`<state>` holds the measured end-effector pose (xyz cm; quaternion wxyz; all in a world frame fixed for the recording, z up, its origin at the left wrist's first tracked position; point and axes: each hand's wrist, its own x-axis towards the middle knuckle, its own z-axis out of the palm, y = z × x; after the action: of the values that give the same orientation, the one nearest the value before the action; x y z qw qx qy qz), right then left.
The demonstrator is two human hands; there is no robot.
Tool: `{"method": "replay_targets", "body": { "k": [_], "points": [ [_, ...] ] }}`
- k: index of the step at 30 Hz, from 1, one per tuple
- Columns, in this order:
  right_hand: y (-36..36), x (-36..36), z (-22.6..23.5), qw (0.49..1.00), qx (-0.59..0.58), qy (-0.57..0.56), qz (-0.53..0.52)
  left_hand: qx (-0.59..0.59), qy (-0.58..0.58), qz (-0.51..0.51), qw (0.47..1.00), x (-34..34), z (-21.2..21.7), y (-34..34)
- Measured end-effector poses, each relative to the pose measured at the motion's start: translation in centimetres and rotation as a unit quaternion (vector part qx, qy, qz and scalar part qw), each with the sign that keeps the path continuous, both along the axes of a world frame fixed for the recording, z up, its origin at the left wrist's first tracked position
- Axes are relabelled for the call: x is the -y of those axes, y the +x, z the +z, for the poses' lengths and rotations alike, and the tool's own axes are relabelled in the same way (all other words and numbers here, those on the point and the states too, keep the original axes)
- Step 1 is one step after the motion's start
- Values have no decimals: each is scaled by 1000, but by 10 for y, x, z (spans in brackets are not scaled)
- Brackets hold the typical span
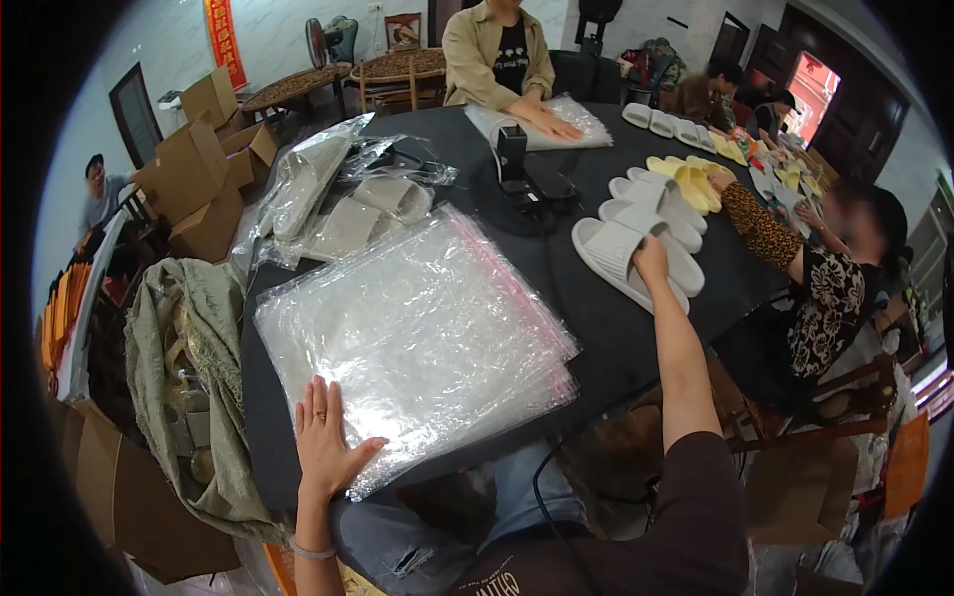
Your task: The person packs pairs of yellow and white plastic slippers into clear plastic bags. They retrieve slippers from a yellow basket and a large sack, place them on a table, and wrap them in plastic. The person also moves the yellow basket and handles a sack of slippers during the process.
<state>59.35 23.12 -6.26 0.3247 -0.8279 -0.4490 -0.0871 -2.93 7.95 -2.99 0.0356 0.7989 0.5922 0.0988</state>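
The left hand (323,437) was laid flat, fingers spread wide, on the near corner of a stack of clear plastic bags (417,338) spread over the dark table (596,318). The right hand (651,260) was stretched well ahead and was closed on a grey-white slipper (616,253), whose twin lay just beside it. Beyond that hand, more white and yellow slippers (686,184) were lined up. Bagged slippers (348,204) were piled past the stack.

A stack of clear bags (417,338) with pink seal strips lies under the left fingers (320,397). Beyond it, bagged slippers (338,199) sit well past those fingers. Brown cartons (199,179) stand far left; a red banner (225,40) hangs behind them.
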Motion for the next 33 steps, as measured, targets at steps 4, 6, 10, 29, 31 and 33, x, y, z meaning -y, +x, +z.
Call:
{"method": "replay_targets", "body": {
  "k": [4, 6, 10, 29, 31, 33],
  "points": [
    [2, -16, -19, 999, 34, -3, 5, 0, 1, 10, 1000, 5, 2, -7],
    [2, -25, -43, 996, 84, 31, 14, -4, 2, 18, 1000, 9, -3, -15],
    [149, -4, -83, 950, 312, 10, -29, 69, -21, -51, 996, -18, -1, -4],
    [-224, 27, 118, 871, -163, 253, 388, 46, 54, -16, 997, 7, -13, -19],
    [-291, 44, 135, 817, -237, 252, 461, 43, 51, -11, 998, 9, -12, -20],
    [-345, 65, 141, 770, -309, 208, 518, 44, 46, -5, 998, 13, -11, -22]
  ]
}}
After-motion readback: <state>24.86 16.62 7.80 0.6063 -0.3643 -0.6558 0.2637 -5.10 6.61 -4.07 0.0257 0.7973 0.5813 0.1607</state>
